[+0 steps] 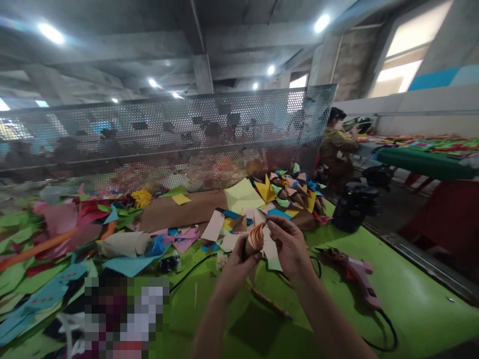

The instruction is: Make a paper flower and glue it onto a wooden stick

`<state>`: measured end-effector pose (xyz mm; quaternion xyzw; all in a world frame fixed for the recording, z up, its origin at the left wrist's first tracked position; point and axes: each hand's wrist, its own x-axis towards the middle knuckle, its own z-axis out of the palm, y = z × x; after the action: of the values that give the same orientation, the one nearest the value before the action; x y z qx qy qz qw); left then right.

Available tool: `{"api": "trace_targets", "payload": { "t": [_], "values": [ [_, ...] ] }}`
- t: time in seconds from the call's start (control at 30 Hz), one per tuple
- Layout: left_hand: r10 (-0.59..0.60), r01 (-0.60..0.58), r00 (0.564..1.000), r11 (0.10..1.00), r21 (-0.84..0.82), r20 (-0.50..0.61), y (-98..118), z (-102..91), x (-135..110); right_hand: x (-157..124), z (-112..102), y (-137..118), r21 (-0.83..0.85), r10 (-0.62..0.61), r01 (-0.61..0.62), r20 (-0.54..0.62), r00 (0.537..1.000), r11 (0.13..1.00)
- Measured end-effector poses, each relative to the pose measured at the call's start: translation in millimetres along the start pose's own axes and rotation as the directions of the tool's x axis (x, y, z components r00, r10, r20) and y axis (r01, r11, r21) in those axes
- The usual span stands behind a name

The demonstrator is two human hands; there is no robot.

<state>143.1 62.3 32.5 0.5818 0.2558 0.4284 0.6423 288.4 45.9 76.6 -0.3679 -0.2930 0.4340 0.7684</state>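
Note:
My left hand (239, 267) is closed around a small brown and peach piece (256, 237) with curved, striped folds, which looks like rolled felt or paper. At its upper right edge, the thumb and fingers of my right hand (287, 240) are pinched together on it. Whatever lies between those fingertips is too small to make out. Behind both hands lie loose pale pink pieces (213, 225) and a cream sheet (274, 257). A thin brown stick (268, 302) rests on the green table (404, 279) below my hands.
A pink glue gun (361, 279) with a black cord lies at the right. Several finished-looking coloured cones (292, 189) are heaped at the back. Coloured scraps and a beige roll (125, 244) cover the left. Beyond are a perforated metal screen (168, 139) and a seated person (337, 144).

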Motion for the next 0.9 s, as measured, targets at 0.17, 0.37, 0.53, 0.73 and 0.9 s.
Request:
{"api": "trace_targets", "payload": {
  "t": [0.17,0.37,0.53,0.73,0.9],
  "values": [
    [-0.032,0.032,0.999,0.999,-0.036,-0.001,1.8,1.6,-1.2,0.1,0.6,1.5,-0.012,-0.009,0.009,-0.004,1.000,1.000],
    [-0.064,0.063,0.998,0.998,-0.018,-0.025,3.5,3.8,-2.0,-1.5,3.3,1.7,-0.022,-0.031,0.031,0.001,1.000,0.999],
    [-0.063,0.062,0.998,0.998,-0.013,-0.024,3.3,5.1,-2.0,-1.9,1.8,4.0,-0.056,-0.051,0.051,0.005,0.999,0.997],
    [-0.068,0.068,0.998,0.998,0.005,0.011,6.0,6.3,-3.5,-1.4,1.4,5.9,-0.089,-0.070,0.070,0.006,0.998,0.994],
    [-0.087,0.087,0.996,0.996,0.016,-0.009,7.5,8.2,-3.4,-1.8,2.3,5.9,-0.101,-0.077,0.078,0.014,0.997,0.992]
  ]
}}
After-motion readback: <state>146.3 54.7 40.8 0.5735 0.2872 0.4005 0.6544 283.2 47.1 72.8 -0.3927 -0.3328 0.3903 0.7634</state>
